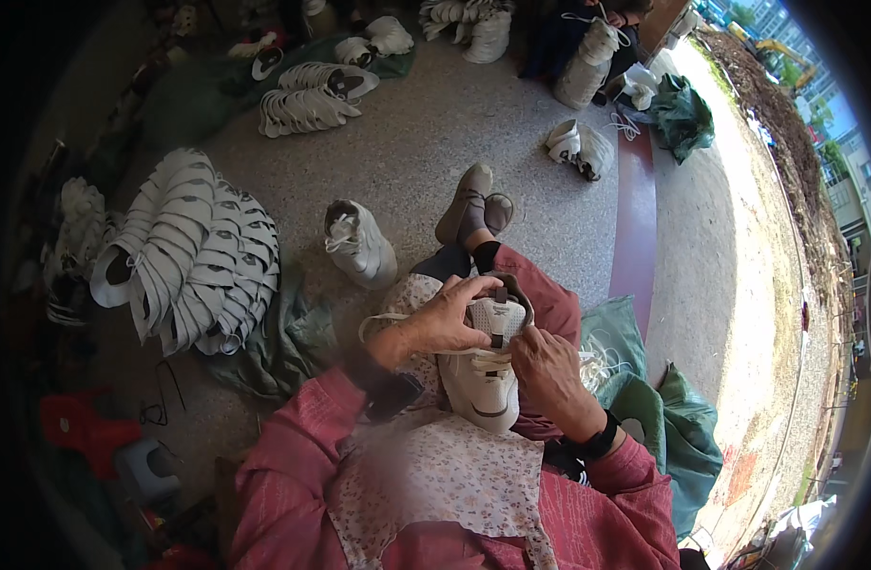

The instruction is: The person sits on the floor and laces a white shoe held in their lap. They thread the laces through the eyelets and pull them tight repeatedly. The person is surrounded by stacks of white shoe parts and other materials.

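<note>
A white shoe [483, 385] rests on my lap, its toe toward me and its tongue [498, 316] showing. My left hand [443, 318] is closed around the shoe's left side, fingers near the collar and thumb by the tongue. A length of white shoelace [371, 325] loops out beside my left wrist. At the shoe's right edge, my right hand [549, 372] is closed with curled fingers; the hand itself hides what they pinch. Beyond my left hand, another white shoe [359, 244] stands on the floor with its lace showing.
Stacked white shoe uppers [193, 256] lie at left, with another stack [312, 100] farther back. White laces [602, 359] and green sacks [687, 437] lie at right. A red stool-like object [91, 429] is at lower left. Across the floor, a person handles a white bundle [584, 71].
</note>
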`<state>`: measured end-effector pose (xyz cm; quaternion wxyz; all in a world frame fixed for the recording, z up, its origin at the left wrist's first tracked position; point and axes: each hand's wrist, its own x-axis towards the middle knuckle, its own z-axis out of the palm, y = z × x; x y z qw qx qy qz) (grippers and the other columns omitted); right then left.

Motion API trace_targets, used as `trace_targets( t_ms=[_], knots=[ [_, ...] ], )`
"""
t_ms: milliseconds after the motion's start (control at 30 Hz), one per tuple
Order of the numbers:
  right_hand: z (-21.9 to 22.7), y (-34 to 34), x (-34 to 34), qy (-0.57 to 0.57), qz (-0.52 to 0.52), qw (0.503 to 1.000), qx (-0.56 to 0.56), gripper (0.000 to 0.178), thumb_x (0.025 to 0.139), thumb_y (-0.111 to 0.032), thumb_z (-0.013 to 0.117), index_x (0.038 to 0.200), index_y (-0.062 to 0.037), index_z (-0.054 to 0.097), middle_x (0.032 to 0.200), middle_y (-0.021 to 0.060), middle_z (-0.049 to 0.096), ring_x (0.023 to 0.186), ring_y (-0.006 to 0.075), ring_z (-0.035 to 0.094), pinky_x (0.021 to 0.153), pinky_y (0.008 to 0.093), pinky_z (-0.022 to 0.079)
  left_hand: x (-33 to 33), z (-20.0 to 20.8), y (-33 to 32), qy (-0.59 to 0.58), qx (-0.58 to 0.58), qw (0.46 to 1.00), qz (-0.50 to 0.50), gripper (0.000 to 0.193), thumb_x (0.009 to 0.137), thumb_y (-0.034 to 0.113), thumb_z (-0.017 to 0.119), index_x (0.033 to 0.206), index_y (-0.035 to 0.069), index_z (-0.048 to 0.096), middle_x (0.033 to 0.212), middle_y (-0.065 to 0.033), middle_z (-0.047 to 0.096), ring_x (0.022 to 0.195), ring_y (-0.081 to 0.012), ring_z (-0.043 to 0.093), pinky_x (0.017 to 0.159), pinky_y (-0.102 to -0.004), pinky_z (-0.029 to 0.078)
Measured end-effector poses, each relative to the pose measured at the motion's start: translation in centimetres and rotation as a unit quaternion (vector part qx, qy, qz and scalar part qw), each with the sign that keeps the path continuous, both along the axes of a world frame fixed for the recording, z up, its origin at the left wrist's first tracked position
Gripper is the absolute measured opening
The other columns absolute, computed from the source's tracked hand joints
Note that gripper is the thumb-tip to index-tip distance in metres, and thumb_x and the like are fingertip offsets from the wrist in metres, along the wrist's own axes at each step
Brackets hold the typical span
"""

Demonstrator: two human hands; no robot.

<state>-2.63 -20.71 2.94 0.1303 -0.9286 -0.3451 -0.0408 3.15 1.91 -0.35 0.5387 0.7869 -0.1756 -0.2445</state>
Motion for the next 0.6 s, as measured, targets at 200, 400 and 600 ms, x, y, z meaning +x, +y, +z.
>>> trace_targets(
  t_ms=[200, 400, 600],
  knots=[
    [-1.0, -0.5, 1.2, 0.323, -0.097, 0.885, 0.322, 0.007, 0.091, -0.007, 0.063, 0.094, -0.0026, 0.066, 0.091, 0.013, 0.062, 0.084, 0.0333, 0.067, 0.07, 0.04, 0.053, 0.1, 0.5, 0.0, 0.013, -0.01, 1.0, -0.008, 0.092, 0.067, 0.017, 0.081, 0.149, 0.014, 0.04, 0.13, -0.0188, 0.047, 0.13, -0.035, 0.045, 0.109, -0.0415, 0.043],
    [-0.2, 0.3, 0.6, 0.204, -0.071, 0.947, 0.238, 0.012, 0.091, -0.006, 0.063, 0.103, -0.004, 0.066, 0.094, 0.0126, 0.062, 0.084, 0.0337, 0.067, 0.071, 0.0406, 0.054, 0.2, 0.3, 0.6, 0.01, -0.018, 0.999, -0.028, 0.092, 0.069, 0.017, 0.081, 0.151, 0.017, 0.038, 0.132, -0.0175, 0.043, 0.132, -0.0341, 0.044, 0.109, -0.041, 0.044],
    [0.0, 0.3, 0.2, 0.022, -0.02, 0.991, 0.129, 0.02, 0.089, -0.005, 0.062, 0.109, -0.008, 0.063, 0.09, 0.0106, 0.06, 0.079, 0.0333, 0.067, 0.065, 0.0432, 0.054, 0.3, 0.4, 0.4, -0.013, -0.007, 0.999, -0.03, 0.093, 0.069, 0.017, 0.081, 0.151, 0.017, 0.038, 0.132, -0.018, 0.043, 0.132, -0.0349, 0.045, 0.112, -0.0424, 0.041]
  ],
)
